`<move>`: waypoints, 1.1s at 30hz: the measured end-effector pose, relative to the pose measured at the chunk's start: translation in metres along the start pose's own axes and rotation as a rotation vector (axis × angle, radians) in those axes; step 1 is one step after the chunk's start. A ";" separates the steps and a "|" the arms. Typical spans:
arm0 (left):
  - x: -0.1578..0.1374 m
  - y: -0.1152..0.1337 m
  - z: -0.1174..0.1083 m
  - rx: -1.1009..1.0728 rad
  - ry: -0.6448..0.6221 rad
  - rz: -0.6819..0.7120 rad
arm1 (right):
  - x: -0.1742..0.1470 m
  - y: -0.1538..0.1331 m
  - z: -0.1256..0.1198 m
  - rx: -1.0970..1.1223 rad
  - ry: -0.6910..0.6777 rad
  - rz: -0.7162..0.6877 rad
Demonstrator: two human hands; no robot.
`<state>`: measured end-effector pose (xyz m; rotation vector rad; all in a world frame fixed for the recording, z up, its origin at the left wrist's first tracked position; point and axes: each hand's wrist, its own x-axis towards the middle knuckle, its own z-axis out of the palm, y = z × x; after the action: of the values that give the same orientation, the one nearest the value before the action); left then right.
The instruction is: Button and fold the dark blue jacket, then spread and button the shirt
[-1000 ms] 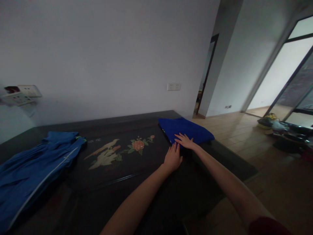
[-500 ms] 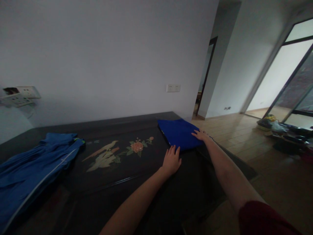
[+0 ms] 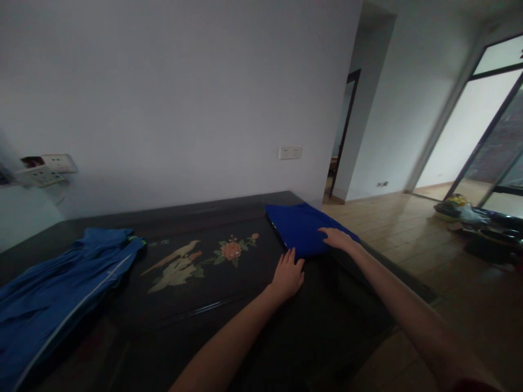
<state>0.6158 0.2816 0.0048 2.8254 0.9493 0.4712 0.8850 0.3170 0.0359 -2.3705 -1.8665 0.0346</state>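
Note:
A bright blue folded cloth [image 3: 300, 228], perhaps a garment, lies flat at the right end of a dark table [image 3: 220, 288]. My left hand [image 3: 288, 274] rests at its near left corner, fingers stretched out and holding nothing. Over the right part of the cloth is my right hand [image 3: 335, 238], with its index finger extended; whether it presses on the fabric I cannot tell. At the far left of the table lies a crumpled blue garment [image 3: 77, 277] with a white stripe along its side.
Painted birds and a flower [image 3: 231, 250] decorate the tabletop. Behind it rises a white wall with a socket plate [image 3: 290, 152], and more sockets [image 3: 44, 169] are at left. Wooden floor [image 3: 379, 223] stretches away to the right, with a heap of items [image 3: 482, 223] on it.
My right hand has shifted slightly on the cloth, its fingers less spread than before. My left hand stays at the near corner. The view has tilted a little.

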 end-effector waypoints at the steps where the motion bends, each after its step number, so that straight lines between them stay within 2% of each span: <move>1: 0.000 0.001 0.000 0.002 0.003 -0.006 | -0.009 -0.008 0.000 -0.025 -0.052 -0.036; 4: 0.001 0.003 0.002 0.007 0.012 -0.039 | -0.031 -0.033 0.005 -0.176 -0.138 -0.094; 9: 0.003 0.004 0.009 0.023 0.051 -0.048 | -0.045 -0.066 0.020 -0.344 -0.040 0.039; 13: 0.008 0.003 0.012 0.037 0.058 -0.047 | -0.040 -0.077 0.025 -0.389 -0.002 0.103; 23: 0.018 -0.007 0.018 -0.004 0.051 -0.055 | -0.021 -0.077 0.021 -0.324 -0.066 0.070; 26: 0.015 -0.008 0.018 -0.022 0.061 -0.049 | -0.016 -0.062 0.009 -0.277 -0.150 -0.013; 29: 0.014 -0.009 0.018 -0.022 0.066 -0.065 | -0.006 -0.046 -0.011 -0.166 -0.220 -0.176; 31: 0.015 -0.009 0.020 -0.008 0.060 -0.080 | 0.001 -0.042 -0.018 -0.069 -0.170 -0.211; 33: 0.016 -0.010 0.023 0.012 0.055 -0.085 | 0.007 -0.043 -0.016 -0.012 -0.079 -0.165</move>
<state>0.6299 0.2985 -0.0150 2.7824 1.0809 0.5372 0.8470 0.3321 0.0572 -2.2450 -2.0975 0.1040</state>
